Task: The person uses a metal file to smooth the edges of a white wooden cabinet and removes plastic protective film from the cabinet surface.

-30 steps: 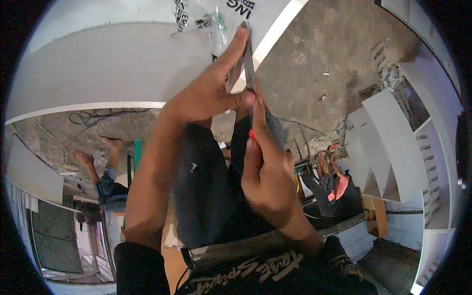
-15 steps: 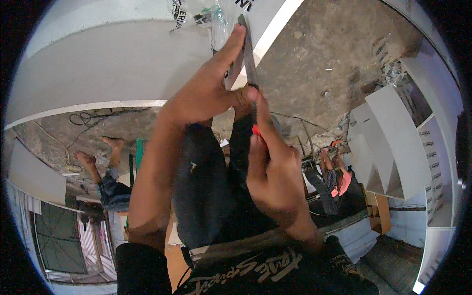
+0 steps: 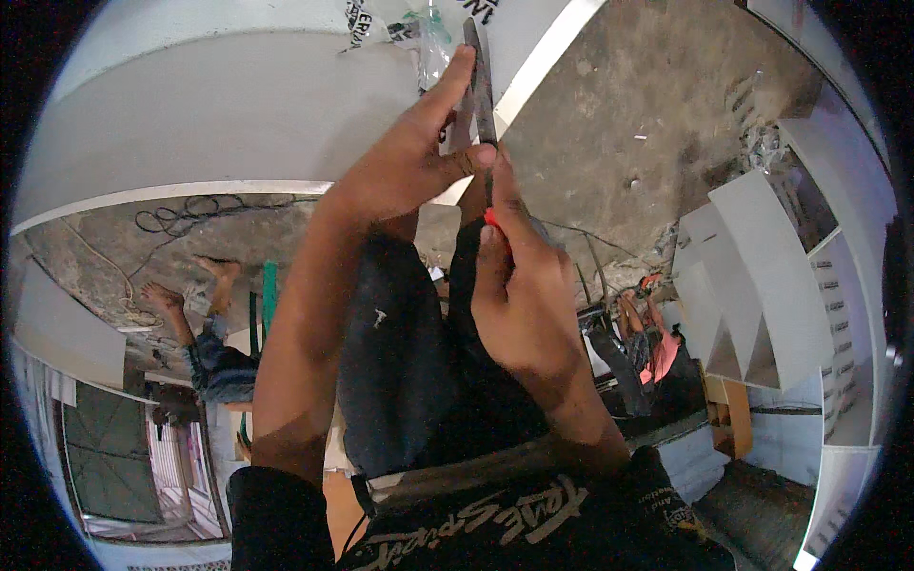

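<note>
A long, flat grey file (image 3: 484, 95) with a red handle (image 3: 491, 218) lies along the corner of a large pale panel (image 3: 238, 114). The handle is wrapped in my right hand (image 3: 529, 305), whose index finger stretches forward along the tool. Farther up the blade, my left hand (image 3: 405, 167) grips it, with its fingertips near the far end and its thumb close to my right index finger. Just where the file meets the panel's edge is partly hidden by my hands. Clear plastic wrap (image 3: 433, 43) lies on the panel beside the file's tip.
Bare concrete floor (image 3: 609, 105) stretches to the right of the panel. Pale cabinet parts (image 3: 762, 276) stand at the right. A dark cable (image 3: 181, 214) coils on the floor at the left, near another person's bare feet (image 3: 164, 297). Someone in pink (image 3: 659, 357) sits at the right.
The file and my right hand have slid a little forward, away from me. My left hand stays at nearly the same place on the blade.
</note>
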A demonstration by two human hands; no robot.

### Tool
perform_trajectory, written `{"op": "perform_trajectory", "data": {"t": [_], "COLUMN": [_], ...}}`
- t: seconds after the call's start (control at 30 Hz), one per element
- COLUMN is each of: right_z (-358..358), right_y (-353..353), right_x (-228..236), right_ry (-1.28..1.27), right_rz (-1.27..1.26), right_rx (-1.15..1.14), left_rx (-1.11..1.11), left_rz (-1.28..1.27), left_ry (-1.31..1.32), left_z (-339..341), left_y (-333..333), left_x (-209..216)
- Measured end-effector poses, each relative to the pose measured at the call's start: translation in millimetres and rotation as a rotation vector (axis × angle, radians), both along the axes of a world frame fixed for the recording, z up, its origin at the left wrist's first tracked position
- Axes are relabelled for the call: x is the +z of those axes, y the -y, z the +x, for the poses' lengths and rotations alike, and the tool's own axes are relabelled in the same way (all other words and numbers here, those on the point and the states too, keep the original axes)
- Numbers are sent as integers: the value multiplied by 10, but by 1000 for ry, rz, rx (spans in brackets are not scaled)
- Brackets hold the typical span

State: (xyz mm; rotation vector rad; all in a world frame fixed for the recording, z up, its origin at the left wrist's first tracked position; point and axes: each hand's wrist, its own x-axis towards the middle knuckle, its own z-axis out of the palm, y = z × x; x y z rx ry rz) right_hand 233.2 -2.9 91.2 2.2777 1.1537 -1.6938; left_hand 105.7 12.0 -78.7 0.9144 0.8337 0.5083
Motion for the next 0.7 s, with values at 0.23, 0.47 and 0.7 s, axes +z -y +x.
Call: {"op": "perform_trajectory", "data": {"t": [0.23,0.47,0.7], "right_z": [22,22,-73], "right_y": [129,49,91], "right_x": [140,29,-135], "right_ry": [7,11,35], "right_rz": [85,-48,38], "right_rx": [31,-43,-2], "left_rx": [26,-36,-145], "left_rz": [114,18,248], "left_ry": [0,-47,-193], "left_z": [68,37,-124], "left_y": [184,47,40], "left_x": [159,115,-73]}}
